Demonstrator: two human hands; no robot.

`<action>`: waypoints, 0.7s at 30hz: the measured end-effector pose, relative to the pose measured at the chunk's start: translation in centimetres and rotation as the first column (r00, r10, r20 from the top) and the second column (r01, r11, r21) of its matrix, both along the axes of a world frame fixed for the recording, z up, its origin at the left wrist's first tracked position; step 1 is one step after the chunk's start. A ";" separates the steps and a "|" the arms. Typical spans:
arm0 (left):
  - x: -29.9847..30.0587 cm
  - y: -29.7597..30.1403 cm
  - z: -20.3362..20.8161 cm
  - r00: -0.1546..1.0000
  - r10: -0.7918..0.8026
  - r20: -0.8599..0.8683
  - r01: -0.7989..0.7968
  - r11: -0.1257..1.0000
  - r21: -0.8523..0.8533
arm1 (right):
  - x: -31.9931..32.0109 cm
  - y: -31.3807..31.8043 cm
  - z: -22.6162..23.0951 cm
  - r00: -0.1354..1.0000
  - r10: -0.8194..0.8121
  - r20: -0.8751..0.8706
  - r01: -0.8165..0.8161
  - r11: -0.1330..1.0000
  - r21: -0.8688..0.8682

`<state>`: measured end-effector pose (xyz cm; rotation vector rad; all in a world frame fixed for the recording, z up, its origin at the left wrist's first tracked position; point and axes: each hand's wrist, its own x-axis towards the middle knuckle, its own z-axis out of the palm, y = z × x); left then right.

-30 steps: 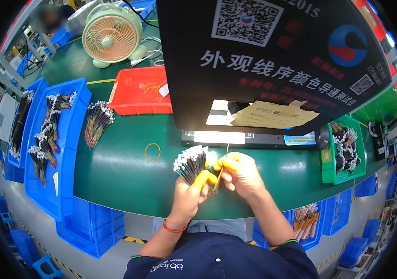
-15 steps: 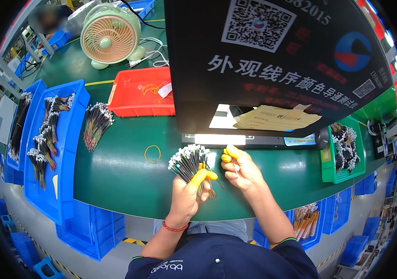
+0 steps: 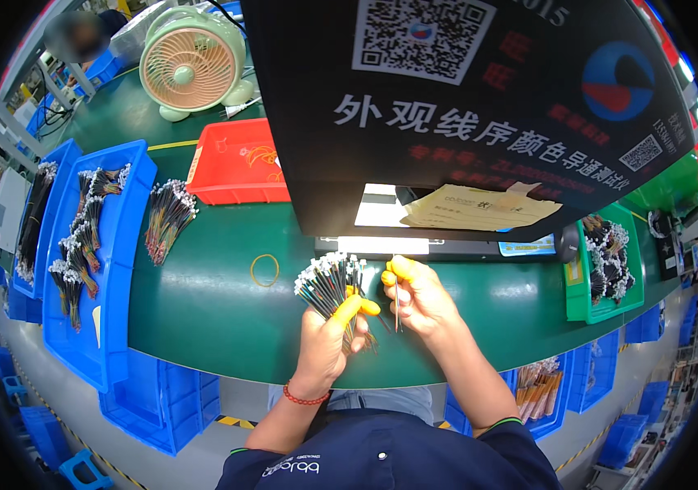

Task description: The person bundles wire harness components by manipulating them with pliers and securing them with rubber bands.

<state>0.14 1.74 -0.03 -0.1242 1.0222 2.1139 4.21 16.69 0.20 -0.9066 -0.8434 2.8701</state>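
My left hand (image 3: 328,335), with yellow covers on some fingers, is wrapped round a thick bundle of thin dark cables (image 3: 326,286). White connectors fan out at the bundle's top, and loose ends poke out below my fingers. To its right, my right hand (image 3: 426,304) is closed in a pinch on a single thin cable (image 3: 398,307), which hangs downward from yellow-covered fingertips. The upper end of that cable is hidden by those fingertips. Just beyond both hands lies the lit strip (image 3: 390,245) at the foot of a large black machine (image 3: 447,155).
A rubber band (image 3: 265,270) and another cable bundle (image 3: 171,220) lie on the green table (image 3: 218,335). Left stands a blue tray (image 3: 112,318) of bundles; behind, a red tray (image 3: 243,192) and a fan (image 3: 189,69). A green bin (image 3: 586,310) of cables is at right.
My right hand has shifted slightly left, closer to the bundle, and the cable in it now shows hanging down. My left hand has stayed nearly still. The machine appears shifted left in view.
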 end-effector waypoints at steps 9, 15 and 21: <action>0.3 0.3 -0.1 1.000 -0.001 0.001 0.001 1.000 0.014 | 0.3 -2.6 0.3 0.962 0.163 -0.221 0.006 0.793 0.609; 0.3 0.1 -0.1 0.998 -0.065 0.023 0.064 0.998 0.019 | -0.1 0.6 0.2 0.987 0.104 -0.124 -0.106 0.994 -0.007; 0.1 -0.1 0.1 0.997 -0.066 0.041 0.064 0.997 0.038 | 0.1 0.9 -0.7 0.994 0.012 -0.110 -0.039 0.968 -0.247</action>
